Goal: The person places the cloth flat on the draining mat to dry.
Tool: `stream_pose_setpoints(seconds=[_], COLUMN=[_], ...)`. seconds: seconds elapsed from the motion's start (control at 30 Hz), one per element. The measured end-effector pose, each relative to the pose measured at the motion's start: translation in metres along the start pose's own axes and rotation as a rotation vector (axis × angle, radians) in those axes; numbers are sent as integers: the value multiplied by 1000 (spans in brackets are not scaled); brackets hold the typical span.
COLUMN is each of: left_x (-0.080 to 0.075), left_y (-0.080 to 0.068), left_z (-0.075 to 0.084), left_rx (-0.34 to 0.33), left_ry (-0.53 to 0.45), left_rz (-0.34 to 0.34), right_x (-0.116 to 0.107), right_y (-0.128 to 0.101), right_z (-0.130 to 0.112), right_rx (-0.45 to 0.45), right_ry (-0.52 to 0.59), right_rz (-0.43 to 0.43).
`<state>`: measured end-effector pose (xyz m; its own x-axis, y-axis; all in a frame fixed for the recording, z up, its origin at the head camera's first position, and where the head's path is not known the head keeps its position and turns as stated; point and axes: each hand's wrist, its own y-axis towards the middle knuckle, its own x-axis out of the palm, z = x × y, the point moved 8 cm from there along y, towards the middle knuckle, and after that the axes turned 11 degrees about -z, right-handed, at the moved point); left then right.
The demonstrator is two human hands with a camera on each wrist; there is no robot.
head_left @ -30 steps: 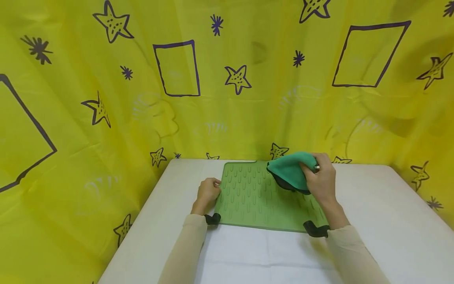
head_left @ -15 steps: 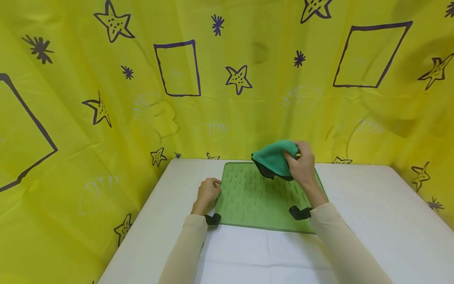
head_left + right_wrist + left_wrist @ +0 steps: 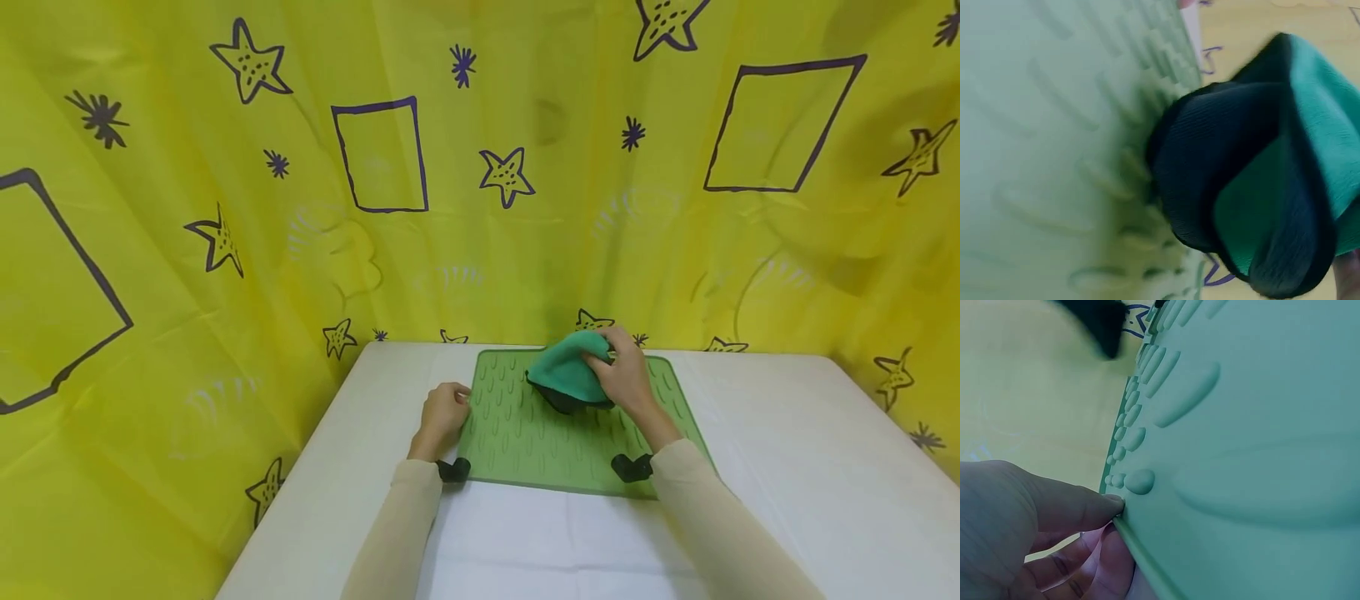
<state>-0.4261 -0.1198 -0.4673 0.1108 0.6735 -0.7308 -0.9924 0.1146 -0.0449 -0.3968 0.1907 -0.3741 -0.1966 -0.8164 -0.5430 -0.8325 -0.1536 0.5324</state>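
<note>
A bright yellow, softly rippled fabric curtain rises behind and on both sides, printed all over in dark purple ink. Its pattern mixes dotted five-pointed stars, spiky scribbled bursts and hand-drawn four-sided outlines, one of them cut off by the left edge of the head view. Fainter are the whitish fan-shaped markings, and dim shadows darken the fabric toward the right. Before it stands a broad white table with rounded far corners, its near middle crossed by straight fold creases. In both wrist views the yellow cloth shows only as a pale strip with fragments of purple line
</note>
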Motion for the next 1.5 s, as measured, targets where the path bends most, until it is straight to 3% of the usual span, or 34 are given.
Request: stream_pose_setpoints(seconds=[0.3, 0.5, 0.7, 1.1, 1.23, 1.5], left_x=[1, 1, 1, 2, 3, 2], left_y=[-1, 0, 0, 3, 4, 3], left_z=[-1, -3, -2, -1, -1, 2], left_rx=[1, -5, -4, -29, -28, -35], left_ry=[3, 3, 2, 13, 9, -2], left_rz=[7, 11, 15, 4, -3, -42], right_x=[12, 19, 27, 36, 32, 7], right_y=[-17, -26, -39, -50, -55, -65], right_z=[25, 29, 38, 46, 42, 35], right_rx=[101, 84, 148, 227, 234, 245], right_ry=[-100, -174, -181, -175, -122, 20], right_rz=[-217, -343, -485, -641, -640, -538])
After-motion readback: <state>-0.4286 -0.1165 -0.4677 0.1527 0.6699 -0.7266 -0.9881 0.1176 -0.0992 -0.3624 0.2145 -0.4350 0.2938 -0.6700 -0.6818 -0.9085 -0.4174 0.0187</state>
